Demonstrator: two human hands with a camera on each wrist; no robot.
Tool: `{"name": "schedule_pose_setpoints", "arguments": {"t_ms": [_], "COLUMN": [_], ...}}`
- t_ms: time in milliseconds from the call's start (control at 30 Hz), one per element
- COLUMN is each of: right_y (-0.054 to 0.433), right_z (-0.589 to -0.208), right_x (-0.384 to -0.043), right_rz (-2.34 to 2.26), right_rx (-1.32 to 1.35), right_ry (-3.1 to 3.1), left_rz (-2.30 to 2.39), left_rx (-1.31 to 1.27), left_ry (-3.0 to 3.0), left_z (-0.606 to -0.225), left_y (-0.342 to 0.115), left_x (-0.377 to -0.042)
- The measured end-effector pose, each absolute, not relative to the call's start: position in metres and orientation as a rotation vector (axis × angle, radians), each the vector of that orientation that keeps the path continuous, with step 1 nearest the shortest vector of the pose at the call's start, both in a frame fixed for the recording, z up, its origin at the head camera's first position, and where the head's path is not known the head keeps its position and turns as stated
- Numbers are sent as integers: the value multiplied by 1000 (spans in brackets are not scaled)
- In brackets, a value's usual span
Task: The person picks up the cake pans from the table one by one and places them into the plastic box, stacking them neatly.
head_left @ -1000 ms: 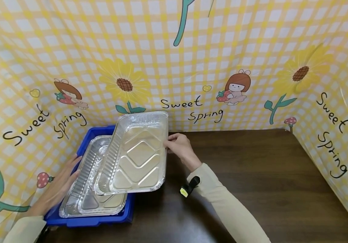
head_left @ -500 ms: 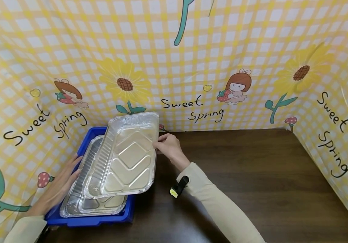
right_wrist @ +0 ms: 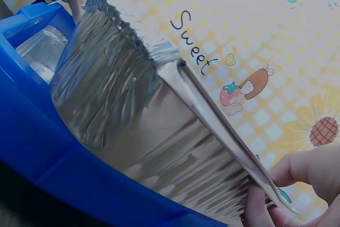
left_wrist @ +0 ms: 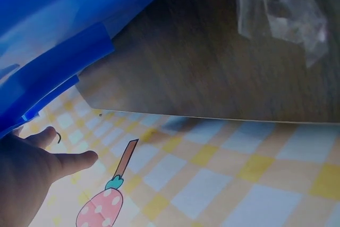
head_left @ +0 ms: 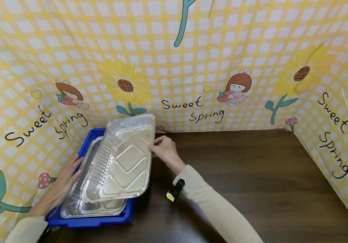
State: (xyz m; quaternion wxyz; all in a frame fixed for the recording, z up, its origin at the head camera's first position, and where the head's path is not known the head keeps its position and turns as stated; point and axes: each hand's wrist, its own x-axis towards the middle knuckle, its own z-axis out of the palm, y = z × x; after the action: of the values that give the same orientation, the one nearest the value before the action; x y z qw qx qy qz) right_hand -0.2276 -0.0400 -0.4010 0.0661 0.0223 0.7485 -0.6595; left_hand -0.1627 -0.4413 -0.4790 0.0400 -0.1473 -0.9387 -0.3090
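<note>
A rectangular foil tray [head_left: 128,158] is tilted above a blue bin [head_left: 82,221], its right side higher than its left. My right hand [head_left: 165,150] pinches the tray's right rim between thumb and fingers, as the right wrist view also shows at the ribbed foil wall [right_wrist: 175,147]. Inside the bin lies a second foil tray [head_left: 93,212], partly covered by the held one. My left hand [head_left: 58,189] rests with extended fingers along the bin's left rim; the left wrist view shows its fingers [left_wrist: 74,164] beside the blue wall [left_wrist: 64,67].
The bin stands on a dark wooden table [head_left: 238,182], at its left. Yellow checked cloth [head_left: 192,67] hangs at the back and both sides. A crumpled clear plastic piece [left_wrist: 284,14] lies on the wood in the left wrist view.
My right hand has carried the foil tray leftward, so it now covers more of the tray in the bin. My left hand has stayed at the bin's rim.
</note>
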Motion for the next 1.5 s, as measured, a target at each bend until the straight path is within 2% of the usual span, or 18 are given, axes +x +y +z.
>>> {"name": "schedule_pose_setpoints", "arguments": {"t_ms": [1500], "right_y": [-91], "right_z": [-418], "right_x": [-213], "right_rz": [-1914], "right_rx": [40], "right_ry": [2315], "left_rz": [-1130], "left_rx": [-453], "left_ry": [-2867], "left_z": [-478], "left_y": [-441], "left_x": [-163]}}
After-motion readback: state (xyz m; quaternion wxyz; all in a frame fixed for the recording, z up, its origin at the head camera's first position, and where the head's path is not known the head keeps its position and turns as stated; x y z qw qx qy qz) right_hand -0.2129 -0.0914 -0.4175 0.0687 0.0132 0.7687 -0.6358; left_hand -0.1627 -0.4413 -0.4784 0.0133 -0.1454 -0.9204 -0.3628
